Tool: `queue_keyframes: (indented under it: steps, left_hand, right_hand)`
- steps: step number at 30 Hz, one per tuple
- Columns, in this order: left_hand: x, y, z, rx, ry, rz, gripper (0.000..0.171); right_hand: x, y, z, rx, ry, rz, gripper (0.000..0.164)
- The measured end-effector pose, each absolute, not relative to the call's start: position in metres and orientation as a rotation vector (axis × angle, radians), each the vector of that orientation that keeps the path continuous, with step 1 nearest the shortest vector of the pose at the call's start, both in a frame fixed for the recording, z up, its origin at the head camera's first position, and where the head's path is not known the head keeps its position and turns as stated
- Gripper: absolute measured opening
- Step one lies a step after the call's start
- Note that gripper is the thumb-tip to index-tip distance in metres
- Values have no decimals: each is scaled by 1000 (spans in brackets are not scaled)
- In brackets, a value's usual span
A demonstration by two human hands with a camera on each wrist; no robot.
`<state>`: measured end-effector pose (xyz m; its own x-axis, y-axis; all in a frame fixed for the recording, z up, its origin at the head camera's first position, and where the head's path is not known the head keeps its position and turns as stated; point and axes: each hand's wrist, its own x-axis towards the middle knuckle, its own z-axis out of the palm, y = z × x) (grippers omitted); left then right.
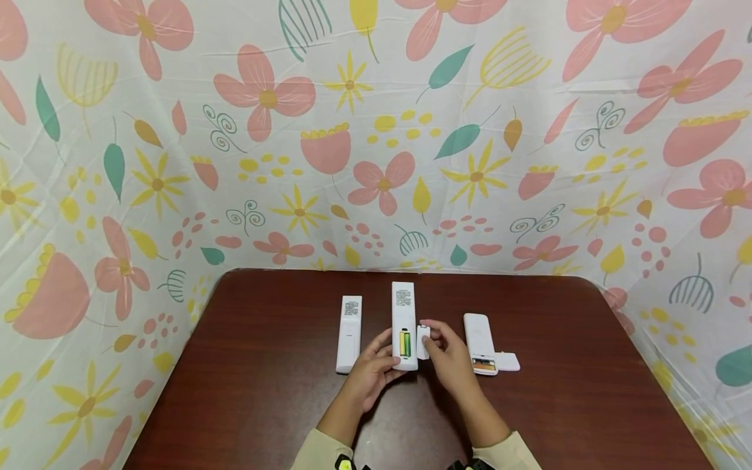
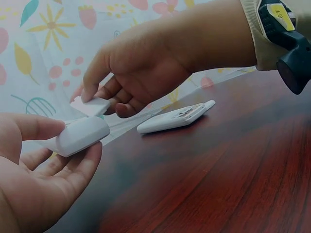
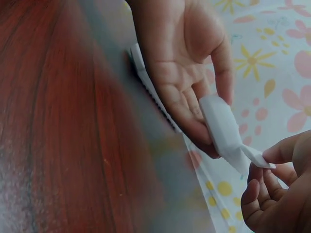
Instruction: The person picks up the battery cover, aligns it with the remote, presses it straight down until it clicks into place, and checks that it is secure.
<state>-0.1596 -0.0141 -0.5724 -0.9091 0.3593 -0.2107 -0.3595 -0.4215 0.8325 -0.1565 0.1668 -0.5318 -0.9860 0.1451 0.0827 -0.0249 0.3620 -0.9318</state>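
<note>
My left hand (image 1: 371,373) grips the lower end of a white remote control (image 1: 403,313), back side up, its battery bay uncovered. Inside the bay lie green-and-yellow batteries (image 1: 405,343). Pinched between thumb and fingers of my right hand (image 1: 451,358) is a white battery cover (image 1: 423,343), just right of that remote. In the left wrist view the cover (image 2: 91,106) is close above the remote's end (image 2: 82,136); whether they touch, I cannot tell. The right wrist view shows the same cover (image 3: 257,158) beside the remote (image 3: 221,124).
Left of my hands a second white remote (image 1: 349,334) lies face down with its back closed. To the right, a smaller white remote (image 1: 480,336) has an open bay with an orange battery (image 1: 484,365), its cover (image 1: 507,361) beside it. Floral cloth hangs behind the brown table (image 1: 264,378).
</note>
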Motion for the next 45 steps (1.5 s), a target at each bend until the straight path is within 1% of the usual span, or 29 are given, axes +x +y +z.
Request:
queue_keyframes:
  steps: [9,16,20,30,40,45]
  left_hand:
    - [-160,-13,-573,10,1365,2340,71]
    - [-159,-12,-571,12,1359,2337,70]
    - [-158,-12,-569,15,1355,2338,69]
    - [-158,-12,-568,20,1353,2334,69]
    - [-157,-12,-569,7,1371,2330,69]
    - [-157,-12,-569,10,1372,2332,68]
  right_hand:
    - [-158,161,-525,-80,-2429,1836,30]
    - [-148,153,-494,-71,-2451,1889,29]
    - [-145,150,-486,-63,-2453,1915,28]
    - [-144,148,-489,10,-2426,1946,26]
    - [-144,147,-489,-11,-2477,1945,26]
    - [-148,149,-497,1,-2504,1917,26]
